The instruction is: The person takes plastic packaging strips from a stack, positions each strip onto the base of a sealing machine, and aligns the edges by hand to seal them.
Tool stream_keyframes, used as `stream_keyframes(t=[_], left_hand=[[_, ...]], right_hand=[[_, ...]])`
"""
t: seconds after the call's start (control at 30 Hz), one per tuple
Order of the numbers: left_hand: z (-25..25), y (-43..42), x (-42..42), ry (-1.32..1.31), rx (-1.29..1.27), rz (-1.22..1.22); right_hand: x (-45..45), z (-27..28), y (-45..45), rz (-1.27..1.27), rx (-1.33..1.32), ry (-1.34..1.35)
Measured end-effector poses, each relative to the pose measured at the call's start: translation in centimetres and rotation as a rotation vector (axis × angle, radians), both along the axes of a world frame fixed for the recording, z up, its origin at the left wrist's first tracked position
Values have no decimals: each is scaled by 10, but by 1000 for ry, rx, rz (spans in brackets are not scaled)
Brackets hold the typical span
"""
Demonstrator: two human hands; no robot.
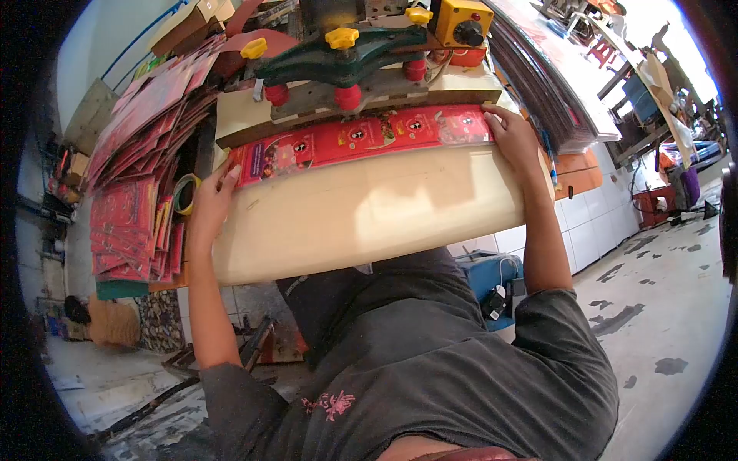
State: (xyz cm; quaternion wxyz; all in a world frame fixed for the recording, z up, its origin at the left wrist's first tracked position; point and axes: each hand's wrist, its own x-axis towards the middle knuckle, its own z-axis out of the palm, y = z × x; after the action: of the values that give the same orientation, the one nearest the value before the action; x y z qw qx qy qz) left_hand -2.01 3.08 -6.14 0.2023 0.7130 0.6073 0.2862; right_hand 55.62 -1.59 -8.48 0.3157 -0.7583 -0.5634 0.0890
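Note:
A red printed plastic sheet lies in a strip along the back of a cream, smooth-topped work surface. My left hand is at the sheet's left end, fingers closed over its edge. At the opposite end, my right hand has its fingers bent over the sheet's right corner. Just behind the sheet runs the long bar of a machine, which hides the sheet's far edge. Above the bar is a dark green bracket with yellow knobs and red cylinders.
Piles of red printed packets stand at the left, beside a tape roll. A yellow control box with a black dial is at the back right. Stacked dark-edged sheets lie right. A blue container sits below the table.

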Motion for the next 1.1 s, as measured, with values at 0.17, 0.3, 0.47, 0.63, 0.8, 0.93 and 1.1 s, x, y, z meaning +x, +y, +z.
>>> stream_keyframes(t=[0.17,0.3,0.47,0.63,0.8,0.93,1.1], left_hand=[[-19,15,1,68,139,49],[-11,5,12,148,92,145],[-15,7,9,75,143,124],[-16,0,16,-6,232,119],[-15,2,12,-8,306,109],[-9,-2,14,-34,294,119],[-8,-7,10,-67,231,122]], right_hand=[[-8,1,-3,-69,53,-167],[1,-6,3,-46,62,-201],[-4,-3,2,-88,32,-241],[-8,-7,-2,-53,192,-169],[-9,-3,-4,-19,303,-17],[-12,2,-7,-14,288,32],[-12,6,-12,-29,324,132]])
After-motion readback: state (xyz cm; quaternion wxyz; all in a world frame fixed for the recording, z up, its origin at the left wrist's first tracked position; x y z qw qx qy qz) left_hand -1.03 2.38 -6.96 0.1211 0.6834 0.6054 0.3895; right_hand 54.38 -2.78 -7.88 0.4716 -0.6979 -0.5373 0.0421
